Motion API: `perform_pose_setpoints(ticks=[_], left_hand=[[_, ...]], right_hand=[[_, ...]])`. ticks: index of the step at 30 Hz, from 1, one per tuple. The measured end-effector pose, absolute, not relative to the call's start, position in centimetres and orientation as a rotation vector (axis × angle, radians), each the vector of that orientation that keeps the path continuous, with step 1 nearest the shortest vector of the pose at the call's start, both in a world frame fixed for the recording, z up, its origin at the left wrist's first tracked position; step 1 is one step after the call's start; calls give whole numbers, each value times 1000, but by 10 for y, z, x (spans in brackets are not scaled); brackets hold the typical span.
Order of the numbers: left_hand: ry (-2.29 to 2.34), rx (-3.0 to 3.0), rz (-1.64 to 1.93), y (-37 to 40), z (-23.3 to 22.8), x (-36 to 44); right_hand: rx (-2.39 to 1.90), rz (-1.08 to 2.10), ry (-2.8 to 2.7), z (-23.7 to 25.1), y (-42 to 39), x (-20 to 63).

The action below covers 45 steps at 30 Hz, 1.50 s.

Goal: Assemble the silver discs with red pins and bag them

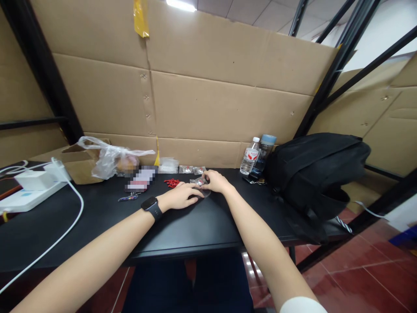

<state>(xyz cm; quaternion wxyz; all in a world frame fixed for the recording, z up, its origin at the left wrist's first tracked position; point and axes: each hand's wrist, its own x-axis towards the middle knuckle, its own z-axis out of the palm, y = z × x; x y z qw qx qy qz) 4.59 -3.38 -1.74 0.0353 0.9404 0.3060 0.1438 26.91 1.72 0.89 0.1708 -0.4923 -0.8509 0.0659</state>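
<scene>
A small clear plastic bag [197,181] with something red and silvery inside lies on the black table between my hands. My left hand [183,195], a dark watch on its wrist, rests low over the table with its fingers stretched out towards the bag's near edge. From the far right side, my right hand [215,180] has its fingers bent and closed on the bag's edge; its fingertips are partly hidden. Just left of the bag is a pile of small red pieces [171,183]. Behind lie similar filled bags [192,170] and a stack of clear bags [168,165].
A water bottle [250,156], a blue-lidded bottle [264,152] and a black backpack [316,174] stand at the right. To the left are a cardboard box [80,165], a knotted plastic bag [109,161] and a white power strip [32,195] with cables. Cardboard panels [228,108] wall the back.
</scene>
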Motion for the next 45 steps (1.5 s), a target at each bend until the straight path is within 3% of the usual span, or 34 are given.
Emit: perform_pose_setpoints(ticks=[5, 14, 20, 25, 30, 34, 45], left_hand=[[1241, 2855, 718, -33, -17, 48], [1377, 2679, 849, -22, -22, 45], [1508, 2276, 949, -21, -17, 46], [1624, 2255, 926, -26, -23, 54], [1599, 2511, 743, -27, -30, 55], [1610, 2648, 763, -30, -31, 54], [1666, 2422, 919, -27, -22, 54]], right_hand=[[-1060, 590, -2423, 20, 23, 294], [-1016, 719, -2450, 11, 29, 294], [-1049, 1028, -2130, 3, 36, 293], [-1251, 841, -2167, 3, 25, 282], [-1301, 430, -2448, 8, 18, 274], [-1240, 277, -2593, 4, 21, 272], [-1117, 426, -2453, 5, 24, 271]])
